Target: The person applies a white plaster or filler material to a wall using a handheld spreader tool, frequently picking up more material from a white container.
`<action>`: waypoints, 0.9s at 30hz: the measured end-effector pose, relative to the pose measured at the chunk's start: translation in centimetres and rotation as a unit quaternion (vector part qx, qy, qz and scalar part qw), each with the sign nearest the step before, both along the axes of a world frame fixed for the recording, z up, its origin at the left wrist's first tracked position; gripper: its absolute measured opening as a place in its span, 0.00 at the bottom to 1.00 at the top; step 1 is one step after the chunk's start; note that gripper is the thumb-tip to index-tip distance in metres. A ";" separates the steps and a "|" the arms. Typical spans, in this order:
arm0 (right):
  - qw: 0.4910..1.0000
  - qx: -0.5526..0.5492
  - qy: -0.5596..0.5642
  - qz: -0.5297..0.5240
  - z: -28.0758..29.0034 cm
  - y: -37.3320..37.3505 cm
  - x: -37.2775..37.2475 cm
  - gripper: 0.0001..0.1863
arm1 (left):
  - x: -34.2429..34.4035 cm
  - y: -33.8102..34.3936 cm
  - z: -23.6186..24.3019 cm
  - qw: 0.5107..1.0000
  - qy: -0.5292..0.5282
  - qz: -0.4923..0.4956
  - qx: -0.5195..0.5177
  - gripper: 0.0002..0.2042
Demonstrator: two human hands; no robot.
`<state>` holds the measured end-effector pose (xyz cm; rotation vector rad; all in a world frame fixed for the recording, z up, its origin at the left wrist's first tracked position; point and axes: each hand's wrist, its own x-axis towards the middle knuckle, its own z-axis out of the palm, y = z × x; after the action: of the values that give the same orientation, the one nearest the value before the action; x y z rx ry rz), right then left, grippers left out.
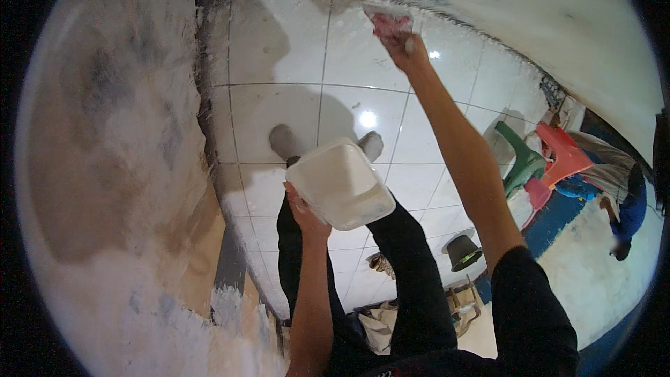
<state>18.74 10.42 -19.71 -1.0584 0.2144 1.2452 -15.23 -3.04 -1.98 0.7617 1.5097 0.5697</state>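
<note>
My left hand (307, 213) grips the rim and side of a white rectangular plastic tub (342, 178) over my legs; pale material lines its inside. My right arm reaches up toward the foot of the far wall, where my right hand (405, 49) is closed on a flat putty knife (389, 19) with red on it, near the edge of the white tiled floor (279, 49). Whether the blade touches the wall is unclear.
A patchy plastered wall (118, 132) runs along the left. At the right are green (523, 160) and red (562, 150) plastic stools, a dark bucket (462, 253) and a co-worker (628, 209) in blue. Cloths and wooden items lie at the bottom.
</note>
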 end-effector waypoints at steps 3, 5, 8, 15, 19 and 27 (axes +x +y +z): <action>0.998 0.060 -0.018 0.013 -6.9 2.3 4.3 0.25 | 2.1 1.1 0.3 0.950 -0.160 0.214 -0.162 0.30; 0.997 0.074 -0.027 0.020 -7.3 4.5 4.0 0.23 | 1.8 1.5 0.7 0.910 -0.198 0.290 -0.219 0.32; 0.993 0.119 -0.002 -0.013 -4.4 6.4 6.5 0.25 | 2.0 0.8 -0.1 0.921 -0.228 0.264 -0.176 0.31; 0.995 0.028 0.080 -0.058 15.7 8.2 4.2 0.20 | 1.4 0.1 -0.2 0.917 -0.289 0.227 -0.153 0.30; 0.990 0.031 0.125 -0.060 28.7 8.9 4.4 0.20 | 1.1 -0.7 -0.1 0.921 -0.299 0.223 -0.115 0.31; 0.978 0.149 0.142 -0.033 47.6 6.8 3.7 0.24 | 0.6 -0.6 3.4 0.907 -0.294 0.224 -0.200 0.34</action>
<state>22.41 17.22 27.94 -0.6103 0.2691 1.3184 -14.67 -3.68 1.44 -0.0958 1.1626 0.7196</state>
